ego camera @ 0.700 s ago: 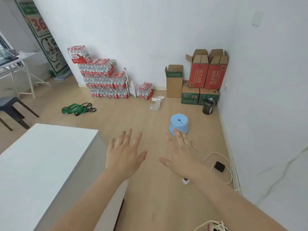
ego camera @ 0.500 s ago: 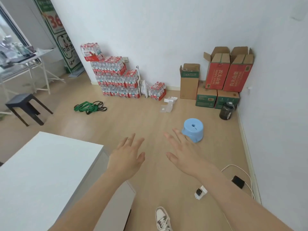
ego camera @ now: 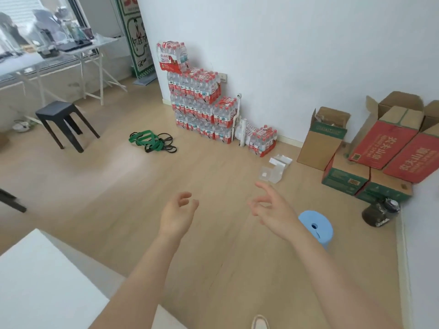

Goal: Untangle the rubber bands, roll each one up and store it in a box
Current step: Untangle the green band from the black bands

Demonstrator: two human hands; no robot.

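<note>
On the wooden floor [ego camera: 118, 186], between the black stool [ego camera: 64, 122] and the stacked water-bottle packs [ego camera: 202, 108], the tangled green and black rubber bands [ego camera: 152, 141] are seen lying in a heap, well apart from both hands. The left hand [ego camera: 177, 214] and right hand [ego camera: 273, 210] are held out in the air; each grip is loosely curled, with nothing held. Opened cardboard boxes [ego camera: 323, 136] are noted along the far wall.

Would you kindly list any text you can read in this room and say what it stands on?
"农夫山泉": on the red cardboard boxes, printed sideways.
"30", apparently: on the top shrink-wrapped pack of water bottles, blurry.
The green-and-white banner and the green cardboard boxes: print too blurred to read.
</note>
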